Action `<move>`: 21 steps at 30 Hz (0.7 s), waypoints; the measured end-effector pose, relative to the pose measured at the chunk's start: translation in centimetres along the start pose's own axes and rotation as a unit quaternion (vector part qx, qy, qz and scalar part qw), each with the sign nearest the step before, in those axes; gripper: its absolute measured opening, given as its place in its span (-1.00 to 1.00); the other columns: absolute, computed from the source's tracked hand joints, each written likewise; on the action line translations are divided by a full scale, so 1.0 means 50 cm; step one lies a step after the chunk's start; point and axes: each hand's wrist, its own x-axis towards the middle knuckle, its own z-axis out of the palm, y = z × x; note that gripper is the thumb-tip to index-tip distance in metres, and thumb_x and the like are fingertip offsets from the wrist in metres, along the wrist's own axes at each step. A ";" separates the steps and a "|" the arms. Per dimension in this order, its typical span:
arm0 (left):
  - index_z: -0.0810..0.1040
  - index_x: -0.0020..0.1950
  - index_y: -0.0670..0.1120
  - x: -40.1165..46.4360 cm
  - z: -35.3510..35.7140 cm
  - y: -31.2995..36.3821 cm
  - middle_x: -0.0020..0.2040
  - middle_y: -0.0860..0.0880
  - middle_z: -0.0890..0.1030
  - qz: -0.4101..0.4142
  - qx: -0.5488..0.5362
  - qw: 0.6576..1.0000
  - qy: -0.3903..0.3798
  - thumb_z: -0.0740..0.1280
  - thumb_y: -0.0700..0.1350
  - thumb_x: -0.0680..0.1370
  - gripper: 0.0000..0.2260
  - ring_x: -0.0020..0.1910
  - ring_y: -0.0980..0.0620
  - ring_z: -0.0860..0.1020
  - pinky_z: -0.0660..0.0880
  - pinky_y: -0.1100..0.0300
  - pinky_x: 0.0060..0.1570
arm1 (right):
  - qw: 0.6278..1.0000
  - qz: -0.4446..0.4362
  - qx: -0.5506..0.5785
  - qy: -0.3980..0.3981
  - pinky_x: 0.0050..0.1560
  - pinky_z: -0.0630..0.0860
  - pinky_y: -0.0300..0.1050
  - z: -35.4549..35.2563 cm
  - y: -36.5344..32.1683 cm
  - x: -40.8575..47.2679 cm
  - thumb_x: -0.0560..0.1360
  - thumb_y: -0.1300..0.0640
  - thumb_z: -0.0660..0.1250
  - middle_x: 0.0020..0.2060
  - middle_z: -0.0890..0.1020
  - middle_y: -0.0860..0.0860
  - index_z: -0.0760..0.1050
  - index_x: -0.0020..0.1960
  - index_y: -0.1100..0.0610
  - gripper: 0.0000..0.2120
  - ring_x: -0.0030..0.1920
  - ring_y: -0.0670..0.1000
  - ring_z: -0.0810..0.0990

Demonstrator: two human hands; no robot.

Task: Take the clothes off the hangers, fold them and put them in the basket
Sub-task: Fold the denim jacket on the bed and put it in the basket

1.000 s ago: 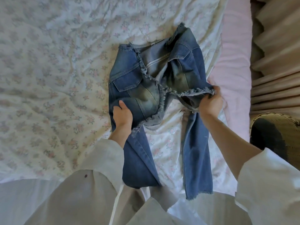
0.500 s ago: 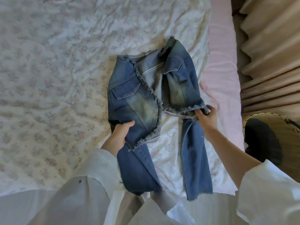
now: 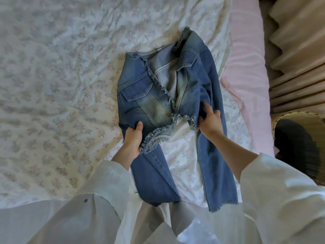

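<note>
Head view: denim jacket (image 3: 158, 95) lies front-up on the floral bedsheet (image 3: 58, 81), off any hanger, sleeves trailing toward the person; left hand (image 3: 133, 138) pinches the frayed hem at its left corner, right hand (image 3: 211, 120) grips bunched hem at the right. Best next, I judge: pull both corners level, smooth the fronts shut, then fold sleeves in. Woven basket (image 3: 299, 118) waits at right beside pink bedding (image 3: 246, 67) and beige curtain (image 3: 295, 41).

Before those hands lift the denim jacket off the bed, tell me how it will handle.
The denim jacket will probably sag and drape rather than hold its shape: its sleeves trail limp over the bed edge. It looks fairly heavy for its size. Slipping seems unlikely, since the left hand and right hand bunch the cloth.
</note>
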 end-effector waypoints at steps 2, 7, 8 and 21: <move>0.36 0.26 -0.18 -0.005 0.001 0.005 0.03 -0.10 0.56 0.008 0.009 1.000 -0.002 0.23 0.01 0.60 -0.66 0.06 -0.13 0.54 0.47 -0.15 0.19 | 0.996 0.030 0.079 -0.006 -0.16 0.53 -0.13 -0.008 -0.009 0.008 0.56 0.21 0.09 0.25 0.43 0.16 0.20 0.45 -0.01 -0.53 -0.08 0.14 0.54; 0.35 0.34 -0.22 -0.017 0.001 0.023 0.08 -0.16 0.54 0.011 -0.013 1.000 0.006 0.22 -0.03 0.61 -0.63 0.06 -0.19 0.55 0.52 -0.10 0.11 | 0.970 0.134 0.194 0.066 -0.30 0.40 -0.19 -0.035 -0.010 0.011 0.53 0.26 0.08 0.12 0.53 0.15 0.33 0.32 0.17 -0.64 -0.21 0.03 0.46; 0.34 0.35 -0.23 -0.017 -0.001 0.025 0.12 -0.18 0.54 0.010 -0.028 1.000 0.008 0.23 -0.03 0.61 -0.61 0.09 -0.21 0.55 0.52 -0.07 0.08 | 0.969 0.134 0.179 0.108 -0.21 0.39 -0.13 -0.039 -0.004 0.007 0.52 0.26 0.09 0.07 0.53 0.15 0.34 0.25 0.20 -0.69 -0.15 0.06 0.45; 0.39 0.30 -0.21 -0.013 -0.023 -0.001 0.19 -0.21 0.56 0.012 0.042 0.999 0.031 0.29 0.02 0.56 -0.59 0.11 -0.25 0.55 0.49 -0.20 0.15 | 0.809 0.350 0.461 -0.099 -0.20 0.60 -0.10 0.028 0.004 -0.011 0.50 0.18 0.35 -0.18 0.55 0.12 0.40 -0.04 0.20 -0.85 -0.24 0.03 0.62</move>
